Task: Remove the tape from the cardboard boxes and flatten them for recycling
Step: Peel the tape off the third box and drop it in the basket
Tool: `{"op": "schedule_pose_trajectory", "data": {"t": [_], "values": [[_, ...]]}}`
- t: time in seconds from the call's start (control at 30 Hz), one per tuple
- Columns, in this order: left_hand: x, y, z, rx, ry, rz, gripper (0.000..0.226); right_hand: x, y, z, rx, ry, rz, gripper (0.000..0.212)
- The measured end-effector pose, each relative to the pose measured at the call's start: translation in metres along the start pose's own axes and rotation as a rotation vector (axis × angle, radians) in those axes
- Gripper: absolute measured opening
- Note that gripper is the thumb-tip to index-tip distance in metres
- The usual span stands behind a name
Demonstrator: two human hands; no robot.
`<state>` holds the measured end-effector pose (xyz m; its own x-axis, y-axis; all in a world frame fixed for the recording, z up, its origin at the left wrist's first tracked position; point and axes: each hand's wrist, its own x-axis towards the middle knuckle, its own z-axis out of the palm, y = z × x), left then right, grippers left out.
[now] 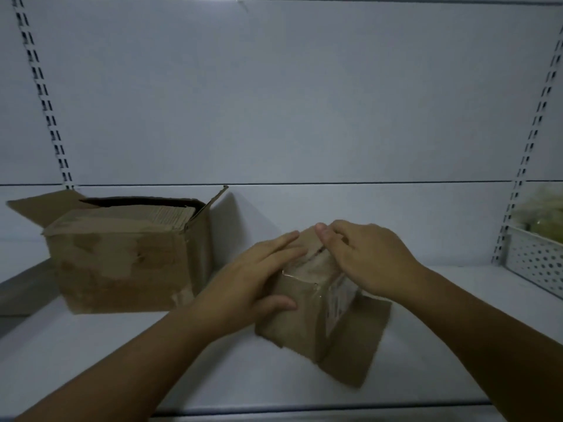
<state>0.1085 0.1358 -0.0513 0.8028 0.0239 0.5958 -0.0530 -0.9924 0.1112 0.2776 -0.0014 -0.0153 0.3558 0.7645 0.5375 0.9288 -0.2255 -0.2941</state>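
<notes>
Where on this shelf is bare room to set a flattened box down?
Bare shelf in front of the large box, and between the small box and the basket. Crowded between the two boxes, around the left hand.

One wide-angle head-worn camera (the only view) looks forward and down, close over the left hand and right hand on a small box.
</notes>
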Motion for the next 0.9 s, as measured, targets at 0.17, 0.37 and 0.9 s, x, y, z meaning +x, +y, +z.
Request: {"op": "schedule_pose_trajectory", "data": {"t": [0.17,0.37,0.9], "values": [[-0.015,-0.021,0.001,-0.251,0.141,-0.394,0.072,0.032,0.004,0.000,-0.190,-0.010,0.014,0.041],[-0.007,-0.011,0.015,-0.827,0.297,-0.759,0.028,0.042,0.012,0.019,-0.025,-0.209,0.105,0.035],[0.008,-0.017,-0.019,-0.847,0.194,-0.882,0.017,0.047,0.011,0.019,-0.061,-0.275,0.107,0.028]]}}
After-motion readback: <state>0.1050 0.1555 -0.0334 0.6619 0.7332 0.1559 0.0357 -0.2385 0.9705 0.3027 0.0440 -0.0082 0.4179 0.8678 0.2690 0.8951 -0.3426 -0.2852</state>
